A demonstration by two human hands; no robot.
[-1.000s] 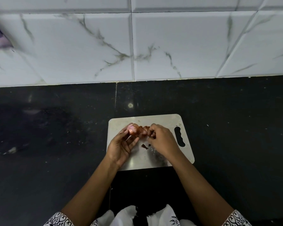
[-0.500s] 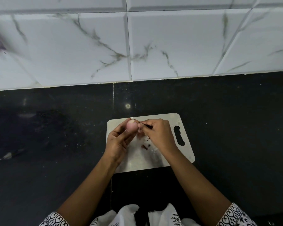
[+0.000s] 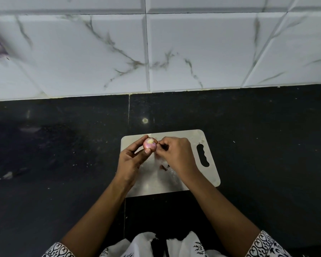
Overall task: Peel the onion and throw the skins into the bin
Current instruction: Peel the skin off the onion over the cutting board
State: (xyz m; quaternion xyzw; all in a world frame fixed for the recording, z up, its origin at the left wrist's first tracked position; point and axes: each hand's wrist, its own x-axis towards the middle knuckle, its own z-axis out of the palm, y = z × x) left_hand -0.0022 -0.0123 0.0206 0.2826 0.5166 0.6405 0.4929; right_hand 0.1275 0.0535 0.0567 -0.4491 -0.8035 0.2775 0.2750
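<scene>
Pink-purple onion [image 3: 149, 145] sits at frame centre over the steel board's [image 3: 209, 175] upper edge, gripped in the curled left hand [image 3: 132, 160]. Right hand [image 3: 176, 154] pinches skin [image 3: 157, 145] at its right flank — best pulled in short strips, bulb rotated between pulls. Scraps [image 3: 163, 166] lie on the board; bin unseen.

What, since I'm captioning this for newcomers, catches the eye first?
The small pink onion, bright at the centre, gripped by the left hand over the pale cutting board while the right hand pinches at its edge. Next, the white marbled wall tiles behind the black counter.
</scene>
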